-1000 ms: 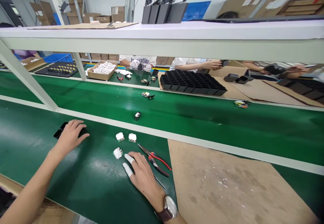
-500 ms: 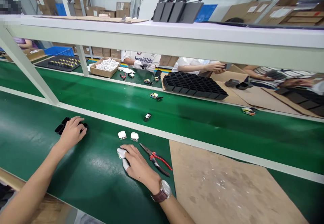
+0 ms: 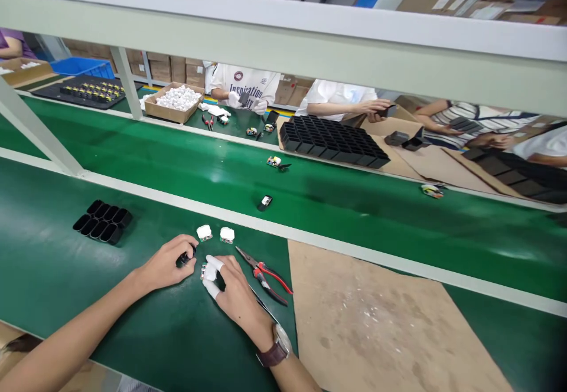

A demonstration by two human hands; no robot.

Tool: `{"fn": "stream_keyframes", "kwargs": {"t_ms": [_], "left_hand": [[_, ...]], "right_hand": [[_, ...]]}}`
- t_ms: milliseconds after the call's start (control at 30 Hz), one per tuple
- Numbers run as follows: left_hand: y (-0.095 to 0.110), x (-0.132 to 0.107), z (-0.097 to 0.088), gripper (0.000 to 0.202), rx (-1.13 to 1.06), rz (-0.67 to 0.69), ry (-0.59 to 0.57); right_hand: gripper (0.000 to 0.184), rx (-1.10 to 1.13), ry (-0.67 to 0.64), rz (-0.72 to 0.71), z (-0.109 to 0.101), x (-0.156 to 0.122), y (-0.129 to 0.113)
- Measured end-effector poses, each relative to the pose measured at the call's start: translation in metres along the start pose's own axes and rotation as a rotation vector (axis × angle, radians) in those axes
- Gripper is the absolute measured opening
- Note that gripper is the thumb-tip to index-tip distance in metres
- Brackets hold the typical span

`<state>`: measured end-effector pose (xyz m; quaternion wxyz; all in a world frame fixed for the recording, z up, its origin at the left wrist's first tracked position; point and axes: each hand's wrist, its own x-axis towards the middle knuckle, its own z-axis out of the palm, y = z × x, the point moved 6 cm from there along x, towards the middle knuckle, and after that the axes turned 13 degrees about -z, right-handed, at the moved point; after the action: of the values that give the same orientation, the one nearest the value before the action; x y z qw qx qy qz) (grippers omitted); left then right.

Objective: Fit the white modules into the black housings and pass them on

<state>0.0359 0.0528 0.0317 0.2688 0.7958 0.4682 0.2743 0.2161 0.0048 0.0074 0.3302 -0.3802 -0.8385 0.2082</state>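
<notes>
My left hand [image 3: 166,265] is closed around a small black plastic housing [image 3: 189,254], mostly covered by the fingers. Just right of it, my right hand [image 3: 233,288], with white cots on thumb and forefinger, pinches a small circuit board with a white top [image 3: 209,273]. Two similar white-topped boards, one on the left [image 3: 204,232] and one on the right [image 3: 227,235], sit beyond my hands. Red-handled needle-nose pliers [image 3: 264,275] lie beside my right hand. A cluster of black housings [image 3: 103,221], openings up, stands further left.
Brown cardboard [image 3: 381,321] covers the bench on the right. Past a pale rail runs a green conveyor [image 3: 336,203] carrying a black housing [image 3: 264,203] and loose boards. A shelf beam [image 3: 283,43] crosses above. Co-workers sit opposite by a box of white pieces [image 3: 172,105].
My left hand has come right from the cluster of housings with one black housing in it. My right hand now has the white-topped board between thumb and forefinger. The view has tilted down.
</notes>
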Motion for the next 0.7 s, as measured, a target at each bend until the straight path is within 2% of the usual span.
{"fn": "stream_keyframes", "kwargs": {"t_ms": [33,200,333,433,500,600,700], "left_hand": [[-0.003,-0.001,0.0,0.007,-0.021,-0.01,0.002],[-0.011,-0.008,0.006,0.034,-0.051,0.007,-0.02],[-0.01,-0.009,0.01,0.034,-0.013,0.027,-0.049],[-0.009,-0.012,0.012,0.032,0.042,0.038,-0.077],[-0.009,-0.015,0.011,0.032,0.067,0.044,-0.092],[-0.004,-0.019,0.009,0.038,0.101,0.09,-0.081],[0.005,-0.019,0.01,0.043,0.194,0.141,-0.06]], "right_hand": [[0.056,0.012,0.006,0.009,0.0,-0.001,0.002],[0.062,0.006,0.003,-0.003,0.002,-0.004,0.003],[0.069,-0.021,-0.076,-0.013,0.002,-0.006,0.001],[0.072,-0.141,-0.1,0.008,-0.01,-0.018,0.001],[0.063,-0.263,-0.087,-0.006,-0.024,-0.031,0.0],[0.037,-0.424,-0.064,-0.016,-0.046,-0.058,-0.001],[0.021,-0.545,-0.08,0.008,-0.058,-0.081,0.001]]}}
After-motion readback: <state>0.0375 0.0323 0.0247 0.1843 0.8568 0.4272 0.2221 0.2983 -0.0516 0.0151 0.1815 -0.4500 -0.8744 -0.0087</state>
